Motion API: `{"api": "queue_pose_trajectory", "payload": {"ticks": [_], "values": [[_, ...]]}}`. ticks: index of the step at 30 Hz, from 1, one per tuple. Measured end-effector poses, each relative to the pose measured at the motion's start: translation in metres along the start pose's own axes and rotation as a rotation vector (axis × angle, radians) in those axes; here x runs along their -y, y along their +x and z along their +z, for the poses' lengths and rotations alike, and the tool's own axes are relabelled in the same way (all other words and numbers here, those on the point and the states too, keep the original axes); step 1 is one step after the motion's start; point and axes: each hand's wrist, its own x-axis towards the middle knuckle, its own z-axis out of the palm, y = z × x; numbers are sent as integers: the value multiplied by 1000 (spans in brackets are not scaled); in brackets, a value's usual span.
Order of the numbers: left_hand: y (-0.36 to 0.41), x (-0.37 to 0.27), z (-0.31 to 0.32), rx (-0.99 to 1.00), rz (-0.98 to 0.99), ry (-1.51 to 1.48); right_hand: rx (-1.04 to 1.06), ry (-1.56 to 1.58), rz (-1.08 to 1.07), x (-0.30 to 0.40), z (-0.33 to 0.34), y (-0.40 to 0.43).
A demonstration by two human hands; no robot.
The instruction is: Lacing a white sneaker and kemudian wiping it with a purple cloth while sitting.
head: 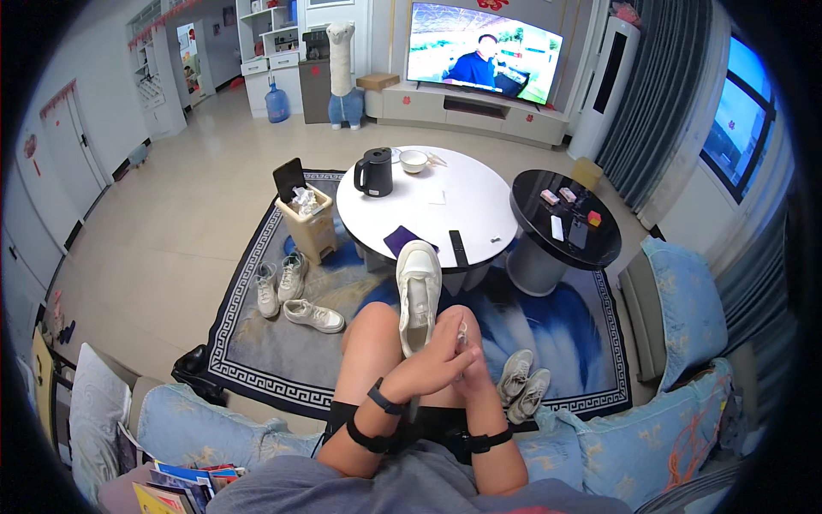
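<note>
A white shoe without laces in its eyelets rests between the person's knees, its toe by the edge of the white round table. My left hand and my right hand meet over the right knee, fingers close together on a white shoelace. Which arm belongs to which hand is plain only from the sides: the left forearm wears two black bands, the right one. A purple cloth and a black remote control lie on the table's near edge.
A black kettle and a bowl stand on the table. A waste bin and several white shoes are at the left on the rug. More shoes lie at the right, near a black side table.
</note>
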Motion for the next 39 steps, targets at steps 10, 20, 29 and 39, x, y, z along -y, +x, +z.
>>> {"api": "queue_pose_trajectory", "payload": {"ticks": [10,20,29,39], "values": [[8,8,-43,-453,-136,-1,-265,69,116,28,-3,-3],[22,100,-38,-491,-41,495,-619,167,-7,59,-129,-11],[26,114,-31,-497,-182,566,-438,150,-38,131,-200,134],[22,112,-34,-477,-157,585,-611,-902,-101,199,-133,279]]}}
